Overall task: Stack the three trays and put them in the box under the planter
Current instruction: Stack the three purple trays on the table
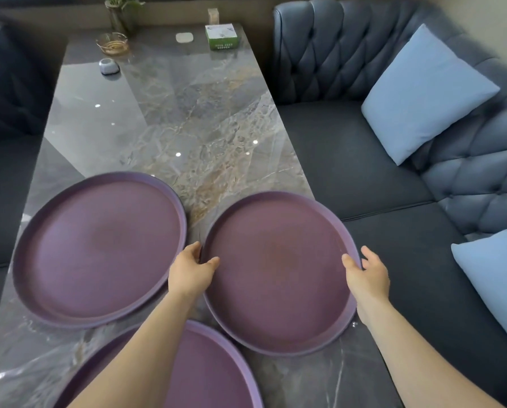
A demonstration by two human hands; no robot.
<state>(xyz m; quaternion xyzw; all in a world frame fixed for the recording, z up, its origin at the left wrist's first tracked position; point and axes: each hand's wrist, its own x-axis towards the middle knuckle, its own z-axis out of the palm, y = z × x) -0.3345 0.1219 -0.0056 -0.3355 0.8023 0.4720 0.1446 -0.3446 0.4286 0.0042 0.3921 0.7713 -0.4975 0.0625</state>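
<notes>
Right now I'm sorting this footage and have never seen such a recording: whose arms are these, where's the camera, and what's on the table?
There is no machine: a person wears a camera on the head, looking down at their own bare arms. On the marble table lie three purple trays. The left hand and right hand grip opposite rims of the right tray. The left tray and the near tray lie untouched. At the far end stand small items, including a green box.

Lounge: tufted sofa [364, 60], cushions [423, 92], marble table [187, 128].
</notes>
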